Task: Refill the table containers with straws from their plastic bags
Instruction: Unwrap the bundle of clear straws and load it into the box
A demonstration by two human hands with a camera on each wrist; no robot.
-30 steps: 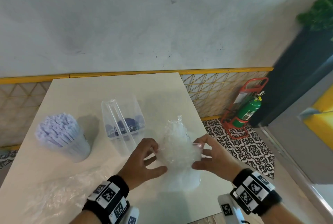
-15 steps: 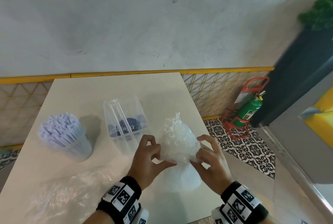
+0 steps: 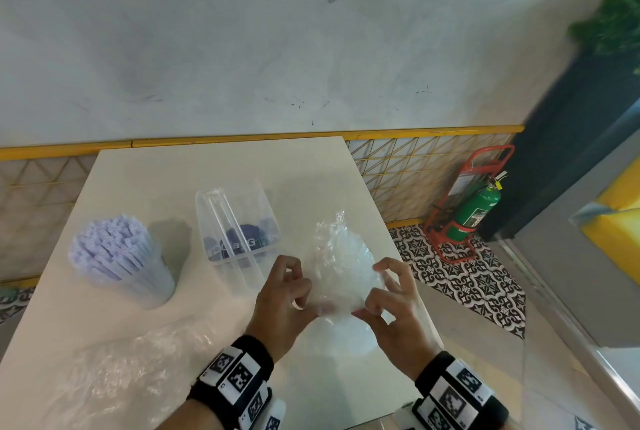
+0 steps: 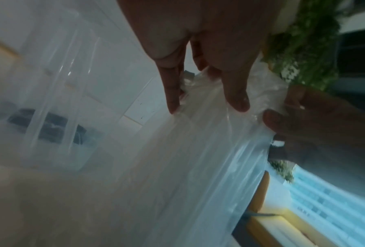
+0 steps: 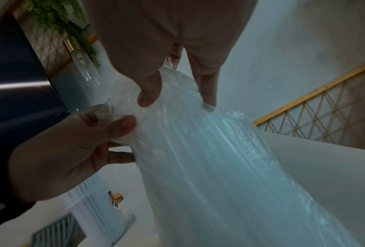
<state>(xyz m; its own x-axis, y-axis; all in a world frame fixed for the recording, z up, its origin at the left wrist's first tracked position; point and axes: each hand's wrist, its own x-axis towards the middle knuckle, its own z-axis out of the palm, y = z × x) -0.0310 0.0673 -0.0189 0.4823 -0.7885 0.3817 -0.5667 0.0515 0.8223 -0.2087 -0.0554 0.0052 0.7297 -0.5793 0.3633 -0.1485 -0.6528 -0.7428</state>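
Note:
A clear plastic bag of clear straws (image 3: 341,267) stands upright on the white table (image 3: 207,170), its crumpled neck pointing up. My left hand (image 3: 301,294) pinches the film on the bag's left side. My right hand (image 3: 372,294) pinches it on the right side. In the left wrist view my left hand's fingertips (image 4: 237,102) press into the bag (image 4: 198,167). The right wrist view shows the bag (image 5: 219,167) with straws inside. A clear square container (image 3: 239,222) behind my left hand holds a few clear straws. A round container of lilac wrapped straws (image 3: 117,256) stands further left.
An empty crumpled plastic bag (image 3: 121,370) lies on the table at the front left. The table's right edge runs just beside the held bag. On the tiled floor to the right stands a green fire extinguisher (image 3: 474,208) in a red frame.
Both hands have closed in on the bag. The right hand went from holding its side to pinching the film, and the left hand's fingers have curled onto the plastic.

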